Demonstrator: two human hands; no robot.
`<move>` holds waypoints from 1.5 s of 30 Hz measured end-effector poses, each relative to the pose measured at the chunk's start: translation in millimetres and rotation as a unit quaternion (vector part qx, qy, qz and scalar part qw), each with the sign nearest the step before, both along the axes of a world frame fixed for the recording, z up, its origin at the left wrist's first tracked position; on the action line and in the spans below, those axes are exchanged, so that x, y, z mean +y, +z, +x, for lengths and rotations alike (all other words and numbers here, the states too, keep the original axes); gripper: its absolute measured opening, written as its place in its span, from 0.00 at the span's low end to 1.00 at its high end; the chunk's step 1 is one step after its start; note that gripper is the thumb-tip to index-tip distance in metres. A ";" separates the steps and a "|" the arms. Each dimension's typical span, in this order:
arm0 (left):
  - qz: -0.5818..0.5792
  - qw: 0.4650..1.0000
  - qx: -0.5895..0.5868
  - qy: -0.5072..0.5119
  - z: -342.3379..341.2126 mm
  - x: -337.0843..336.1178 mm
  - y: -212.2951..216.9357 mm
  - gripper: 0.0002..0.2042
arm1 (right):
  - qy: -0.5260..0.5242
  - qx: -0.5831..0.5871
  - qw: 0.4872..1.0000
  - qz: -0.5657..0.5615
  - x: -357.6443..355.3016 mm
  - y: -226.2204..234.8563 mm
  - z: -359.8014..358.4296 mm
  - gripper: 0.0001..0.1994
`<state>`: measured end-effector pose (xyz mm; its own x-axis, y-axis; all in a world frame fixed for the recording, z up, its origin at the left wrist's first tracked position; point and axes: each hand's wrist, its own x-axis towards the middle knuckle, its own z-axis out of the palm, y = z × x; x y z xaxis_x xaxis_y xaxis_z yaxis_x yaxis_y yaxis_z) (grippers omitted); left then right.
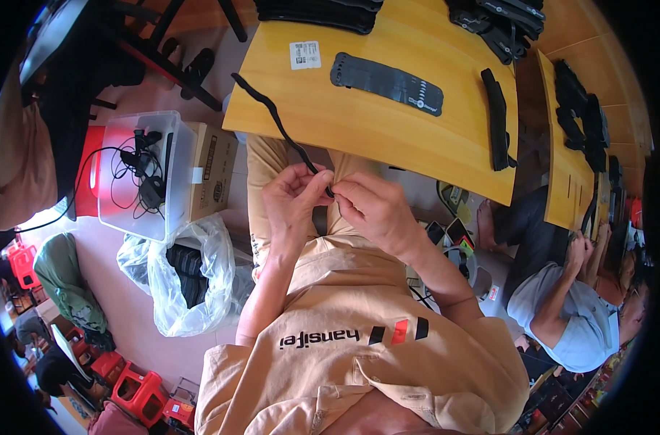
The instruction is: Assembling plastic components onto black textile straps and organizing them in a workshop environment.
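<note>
Tan shirt (438,373) lies nearest; beyond, the left hand (292,201) and, seemingly, right hand (373,208) pinch one end of a black cord (273,112), fingers almost closed. It runs forward-left over the table's (301,98) near-left corner, free length nearer the left hand.

Yellow table (308,109), plain black strap (275,116)

On the table, a white label (305,55) carries black print; a dark-grey panel (380,81), white marks (421,100). Left of the table, a carton (220,172) is brown and a container (89,170) red. On its near side, a tan shirt (449,362) bears black-red-black bars (400,331).
</note>
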<state>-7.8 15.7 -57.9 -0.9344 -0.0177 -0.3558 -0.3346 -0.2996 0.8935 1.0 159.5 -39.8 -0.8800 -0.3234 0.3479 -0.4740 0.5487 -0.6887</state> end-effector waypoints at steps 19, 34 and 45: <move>-0.136 0.986 0.034 -0.095 0.4 -1.7 -7.9 0.09 | -0.090 -0.185 0.963 -0.175 2.1 -25.0 -7.4 0.04; -0.058 0.994 0.000 -0.092 -5.2 -1.2 -3.3 0.05 | -0.048 0.038 0.998 0.008 -5.1 -21.4 -7.8 0.10; -0.127 0.989 0.012 -0.079 -2.1 1.7 -11.0 0.05 | -0.048 0.108 0.987 0.113 -16.5 -26.7 -6.8 0.11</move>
<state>-9.9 17.4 -69.0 -0.9406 0.0430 -0.3367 -0.3373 -0.0093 0.9413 -5.8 142.9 -66.4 -0.8235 -0.3333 0.4590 -0.5350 0.7255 -0.4329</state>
